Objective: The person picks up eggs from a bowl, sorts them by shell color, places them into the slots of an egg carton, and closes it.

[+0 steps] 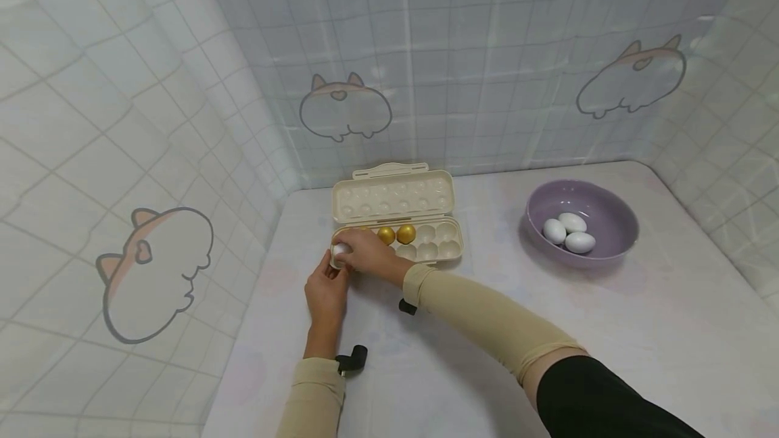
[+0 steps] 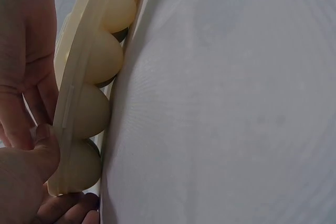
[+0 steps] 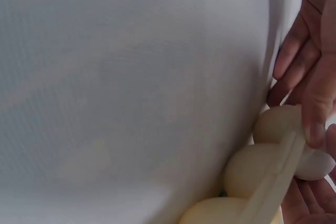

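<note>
A cream egg carton [image 1: 447, 253] lies open, its dimpled lid [image 1: 394, 196] folded toward the wall. My left hand [image 1: 326, 295] grips the carton's front left corner, thumb on the rim and fingers around the end, as the left wrist view shows. My right hand [image 1: 370, 252] reaches over the left end and holds a white egg [image 1: 341, 249] at the front left cup. That egg [image 3: 315, 164] also shows at the rim in the right wrist view. Gold eggs [image 1: 406, 234] stand in the back row; the right hand hides part of the cups.
A purple bowl [image 1: 627, 225] with three white eggs [image 1: 580, 242] stands at the right on the pale tabletop [image 1: 487, 330]. A tiled-pattern curtain [image 1: 475, 73] rises behind and at both sides. Small black devices [image 1: 353, 359] sit at the wrists.
</note>
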A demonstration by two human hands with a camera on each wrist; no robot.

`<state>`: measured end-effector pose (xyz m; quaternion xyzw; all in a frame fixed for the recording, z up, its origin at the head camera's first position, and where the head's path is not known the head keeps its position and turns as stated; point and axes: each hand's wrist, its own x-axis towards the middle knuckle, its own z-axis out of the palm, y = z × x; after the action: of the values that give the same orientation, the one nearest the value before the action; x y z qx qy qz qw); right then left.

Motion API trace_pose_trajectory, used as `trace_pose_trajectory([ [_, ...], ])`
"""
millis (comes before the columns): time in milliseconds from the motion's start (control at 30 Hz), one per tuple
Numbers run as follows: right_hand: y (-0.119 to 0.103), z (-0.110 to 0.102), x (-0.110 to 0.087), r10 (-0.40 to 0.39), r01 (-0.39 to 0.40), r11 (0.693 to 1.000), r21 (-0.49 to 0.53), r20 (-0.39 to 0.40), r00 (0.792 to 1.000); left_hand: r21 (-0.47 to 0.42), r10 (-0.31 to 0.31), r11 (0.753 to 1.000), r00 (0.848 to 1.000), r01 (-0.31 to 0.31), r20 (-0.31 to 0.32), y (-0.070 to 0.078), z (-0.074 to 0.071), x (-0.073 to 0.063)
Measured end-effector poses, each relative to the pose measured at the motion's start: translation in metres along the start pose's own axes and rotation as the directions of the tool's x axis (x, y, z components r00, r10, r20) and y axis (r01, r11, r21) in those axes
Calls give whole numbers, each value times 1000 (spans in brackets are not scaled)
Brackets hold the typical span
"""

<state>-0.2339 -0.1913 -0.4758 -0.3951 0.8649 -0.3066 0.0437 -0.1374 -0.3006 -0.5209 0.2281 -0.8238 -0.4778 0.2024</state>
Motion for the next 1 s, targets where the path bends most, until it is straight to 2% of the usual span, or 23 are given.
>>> trace_pose_trajectory([
  [167,1,4,-3,-3,3,999,-42,5,1000,3,19,1000,1000,-19,-2,1,1,-1],
  [333,1,4,-4,-10,10,999,-37,6,1000,-18,19,1000,1000,-19,-9,0,1,0],
  [533,11,-12,-14,22,-22,1000,-18,17,1000,-20,30,999,999,-29,17,-1,0,1],
  [633,28,-31,-25,55,-55,999,-4,-18,998,-21,29,999,999,-28,27,-3,2,2],
  [800,66,-81,-50,123,-118,991,59,-92,988,-18,-1,1000,999,2,41,-5,3,3],
  [1000,125,-144,-91,232,-227,973,48,-196,953,-55,-4,998,998,7,55,-4,3,4],
])
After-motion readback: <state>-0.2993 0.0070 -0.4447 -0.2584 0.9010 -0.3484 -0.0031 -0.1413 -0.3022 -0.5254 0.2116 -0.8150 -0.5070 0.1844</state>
